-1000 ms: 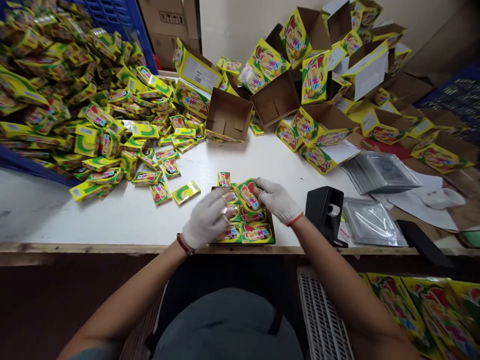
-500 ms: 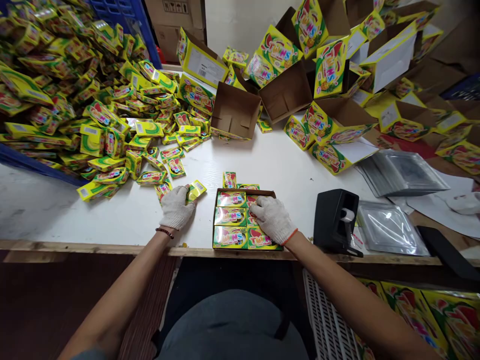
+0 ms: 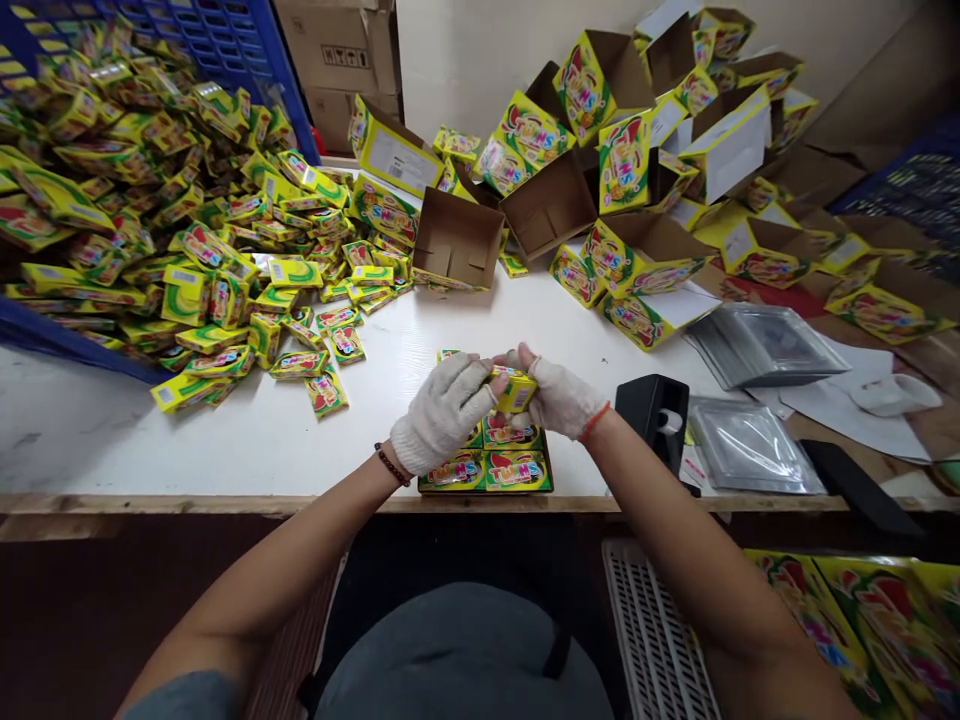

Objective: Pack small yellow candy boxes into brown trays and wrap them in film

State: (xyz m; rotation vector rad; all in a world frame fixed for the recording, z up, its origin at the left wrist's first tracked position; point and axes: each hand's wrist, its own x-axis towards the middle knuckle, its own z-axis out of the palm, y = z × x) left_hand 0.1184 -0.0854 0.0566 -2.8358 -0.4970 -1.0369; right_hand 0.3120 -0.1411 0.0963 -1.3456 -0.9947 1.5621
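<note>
Both gloved hands meet above an open display box at the table's front edge. Between them is a small yellow candy box, with a barcode on the side toward me. My left hand grips it from the left, and my right hand closes on its right side. Below, rows of small candy boxes with green, yellow and red print lie in the display box. My hands hide its far part. A corner of another small box shows just beyond my left hand.
A heap of small candy boxes spills from a blue crate at left. Open display boxes are piled at the back and right. A black tape dispenser and clear plastic covers lie at right.
My left hand has moved right, bringing a small candy box from beside the heap to above the display box. My right hand has lifted off the packed boxes and joined it there.
</note>
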